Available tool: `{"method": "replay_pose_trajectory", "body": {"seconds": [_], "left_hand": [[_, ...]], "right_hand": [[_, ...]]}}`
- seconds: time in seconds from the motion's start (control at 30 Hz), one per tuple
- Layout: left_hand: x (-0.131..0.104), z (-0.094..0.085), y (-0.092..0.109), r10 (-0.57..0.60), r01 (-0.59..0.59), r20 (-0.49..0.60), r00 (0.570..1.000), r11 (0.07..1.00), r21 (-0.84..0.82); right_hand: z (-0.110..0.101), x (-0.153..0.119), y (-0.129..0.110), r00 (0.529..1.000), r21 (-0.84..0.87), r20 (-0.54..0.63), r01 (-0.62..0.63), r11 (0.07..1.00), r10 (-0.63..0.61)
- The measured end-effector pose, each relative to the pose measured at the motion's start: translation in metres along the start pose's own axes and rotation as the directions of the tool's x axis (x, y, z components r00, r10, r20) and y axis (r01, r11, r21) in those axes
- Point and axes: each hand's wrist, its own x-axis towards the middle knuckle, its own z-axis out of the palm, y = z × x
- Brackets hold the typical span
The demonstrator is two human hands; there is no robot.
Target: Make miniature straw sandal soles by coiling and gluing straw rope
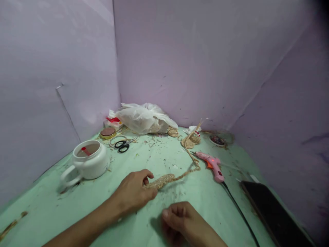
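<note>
My left hand [137,190] is closed around one end of a coiled piece of tan braided fibre [164,180] and holds it at the green tabletop. From that piece a loose braid [186,174] trails right and back, toward a small woven piece [190,140]. Nearer to me, my right hand [180,219] is curled with the thumb against the fingers; whatever it may hold is hidden. A pink glue gun [211,164] lies right of the braid, a red light on its body and its nozzle close to the strands.
On the left stand a white mug [94,163] with a red stick inside, black-handled scissors [123,145] and a round tin [108,133]. A white plastic bag [144,116] rests at the back wall. Front right lie the glue gun's cord [240,211] and a dark phone-like slab [273,212].
</note>
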Motion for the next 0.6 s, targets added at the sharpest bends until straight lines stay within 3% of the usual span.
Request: {"method": "replay_pose_trajectory", "body": {"seconds": [0.1,0.17,0.23,0.3,0.33,0.37,0.43,0.5,0.6], "left_hand": [[0.002,0.000,0.008,0.039,0.026,0.146,0.988,0.908,-0.418],[0.000,0.006,0.016,0.057,0.063,0.204,0.977,0.842,-0.536],[0.000,0.010,0.025,0.113,0.021,0.199,0.974,0.823,-0.567],[0.005,0.008,0.030,0.174,-0.083,0.186,0.967,0.906,-0.414],[0.011,0.002,0.029,0.178,-0.136,0.152,0.972,0.959,-0.249],[0.018,-0.005,0.027,0.120,-0.120,0.021,0.993,0.992,0.022],[0.038,-0.025,0.017,0.053,-0.014,-0.184,0.982,0.978,0.208],[0.061,-0.045,0.002,0.004,0.123,-0.355,0.935,0.934,0.334],[0.092,-0.065,-0.020,-0.074,0.309,-0.476,0.876,0.845,0.436]], "right_hand": [[0.009,-0.001,-0.003,0.988,0.412,-0.048,0.156,0.898,-0.149],[0.010,-0.001,-0.007,0.964,0.611,-0.083,0.250,0.751,-0.254],[0.009,0.002,-0.010,0.952,0.719,-0.072,0.255,0.646,-0.297],[0.004,0.006,-0.011,0.961,0.787,-0.063,0.213,0.579,-0.268],[0.002,0.008,-0.011,0.968,0.818,-0.075,0.196,0.541,-0.238],[-0.001,0.010,-0.011,0.974,0.848,-0.096,0.187,0.496,-0.203],[-0.006,0.011,-0.012,0.979,0.894,-0.148,0.194,0.403,-0.143],[-0.011,0.010,-0.014,0.974,0.918,-0.193,0.222,0.329,-0.117],[-0.017,0.009,-0.019,0.966,0.922,-0.225,0.253,0.292,-0.128]]}}
